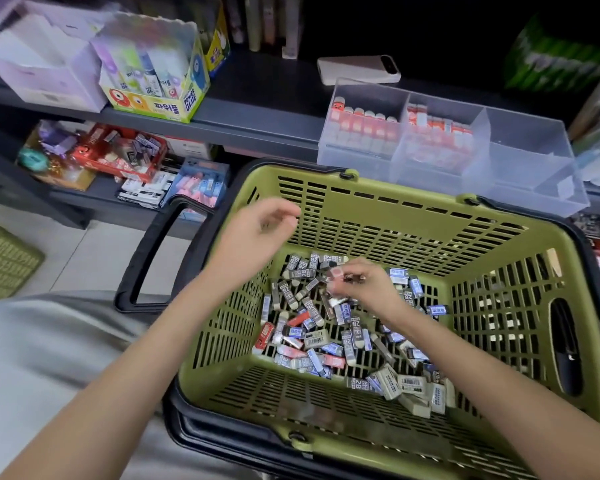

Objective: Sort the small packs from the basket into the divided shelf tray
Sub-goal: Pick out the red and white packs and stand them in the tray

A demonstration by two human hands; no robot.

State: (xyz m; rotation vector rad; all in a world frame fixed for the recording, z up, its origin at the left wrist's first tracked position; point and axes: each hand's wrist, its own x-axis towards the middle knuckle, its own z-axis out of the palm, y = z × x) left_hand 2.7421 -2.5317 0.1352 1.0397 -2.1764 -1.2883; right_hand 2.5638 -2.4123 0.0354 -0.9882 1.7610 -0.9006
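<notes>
Now right hand (364, 285) pinching packs (340, 275) in basket (499, 271); left hand (257, 230) hovering, curled.

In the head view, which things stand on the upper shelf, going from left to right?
White open box → Power Glue display box → white phone → clear divided tray, with its right compartment bare.

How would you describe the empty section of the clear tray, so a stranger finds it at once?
Find the green basket; on the dark shelf just behind it sits a clear divided tray. It has three sections in a row. The right section is the one: it is bare, while the other two hold red-and-white packs.
</notes>
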